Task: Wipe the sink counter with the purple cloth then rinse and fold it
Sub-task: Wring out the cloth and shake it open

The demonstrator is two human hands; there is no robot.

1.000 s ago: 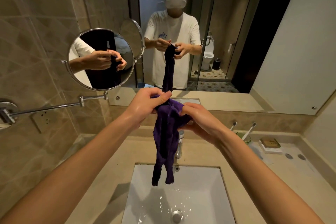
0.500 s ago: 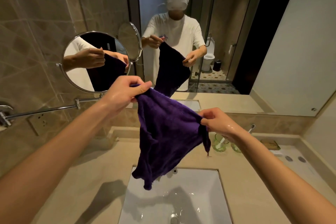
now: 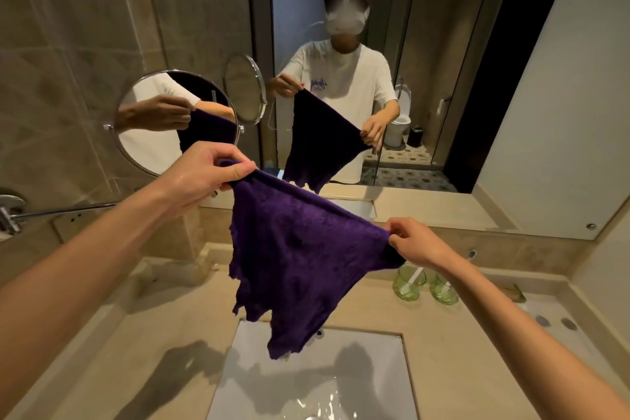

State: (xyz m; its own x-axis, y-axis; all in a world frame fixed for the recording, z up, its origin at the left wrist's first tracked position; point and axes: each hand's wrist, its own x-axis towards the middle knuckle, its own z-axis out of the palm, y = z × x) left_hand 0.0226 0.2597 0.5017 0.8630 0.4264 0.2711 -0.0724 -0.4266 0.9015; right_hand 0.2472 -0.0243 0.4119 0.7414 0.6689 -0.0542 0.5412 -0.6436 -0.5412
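Observation:
The purple cloth (image 3: 300, 259) hangs spread out in the air above the white sink basin (image 3: 361, 382). My left hand (image 3: 201, 177) pinches its upper left corner, raised high. Lower down, my right hand (image 3: 417, 242) pinches the upper right corner. The cloth's top edge is stretched taut between the two hands and slopes down to the right. Its ragged lower edge dangles over the back of the basin and hides the tap. The beige counter (image 3: 163, 327) surrounds the basin.
Two green glasses (image 3: 409, 281) with toothbrushes stand on the counter at the right. A round swing-arm mirror (image 3: 177, 121) juts from the tiled left wall. The large wall mirror (image 3: 409, 78) reflects a person holding the cloth. Water glistens in the basin.
The cloth was bunched in a narrow twist between my close-set hands. My hands have pulled apart, left up and right down, and the cloth has opened flat.

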